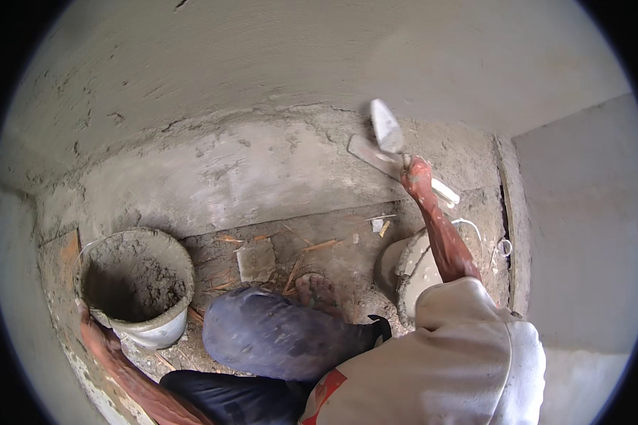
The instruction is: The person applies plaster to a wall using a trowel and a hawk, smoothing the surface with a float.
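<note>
At the left, a white bucket [149, 334] holds wet grey mortar [145, 273]. My left hand [101, 336] is at its near left side, fingers against the rim and partly hidden. Toward the wall, my right hand [418, 176] is closed around a trowel [386, 127], whose pointed blade is smeared and faces up the wall. A long flat strip, like a float or board [370, 154], runs beneath the trowel and that hand; a white piece [445, 193] shows beyond the wrist. I cannot tell whether the hand grips this strip too.
A second mortar-smeared bucket [412, 273] stands below my right forearm, partly covered by it. Wood splinters, a square slab [256, 261] and small fragments litter the floor near my bare foot [319, 292]. Plastered walls [262, 64] enclose the front and both sides.
</note>
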Demonstrator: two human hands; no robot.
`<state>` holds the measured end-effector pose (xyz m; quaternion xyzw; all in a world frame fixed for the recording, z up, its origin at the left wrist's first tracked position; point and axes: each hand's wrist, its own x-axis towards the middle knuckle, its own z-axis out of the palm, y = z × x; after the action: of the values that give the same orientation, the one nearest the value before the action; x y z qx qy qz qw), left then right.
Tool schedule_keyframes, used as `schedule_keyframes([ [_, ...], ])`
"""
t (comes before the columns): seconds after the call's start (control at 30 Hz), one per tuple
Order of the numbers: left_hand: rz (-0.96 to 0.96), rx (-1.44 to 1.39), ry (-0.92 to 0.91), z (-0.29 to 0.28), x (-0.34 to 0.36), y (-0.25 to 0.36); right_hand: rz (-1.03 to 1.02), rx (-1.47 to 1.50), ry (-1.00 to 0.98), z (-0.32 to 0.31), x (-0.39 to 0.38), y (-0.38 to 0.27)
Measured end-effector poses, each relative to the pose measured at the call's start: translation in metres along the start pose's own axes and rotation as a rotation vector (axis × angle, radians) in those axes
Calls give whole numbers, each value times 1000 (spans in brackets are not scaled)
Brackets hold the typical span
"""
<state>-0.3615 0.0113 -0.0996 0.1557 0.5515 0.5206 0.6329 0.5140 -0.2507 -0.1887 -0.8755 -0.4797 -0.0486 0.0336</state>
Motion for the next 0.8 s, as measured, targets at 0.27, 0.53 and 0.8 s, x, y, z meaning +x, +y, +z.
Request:
schedule_keyframes([
  [0.27,12,54,2,5,-10,-7,-87,-83,-332,20,12,72],
  [0.53,-35,78,194,57,-25,-27,44,-214,-433,-18,-5,233],
  [0.8,64,174,259,109,-66,-9,800,671,-173,42,25,253],
])
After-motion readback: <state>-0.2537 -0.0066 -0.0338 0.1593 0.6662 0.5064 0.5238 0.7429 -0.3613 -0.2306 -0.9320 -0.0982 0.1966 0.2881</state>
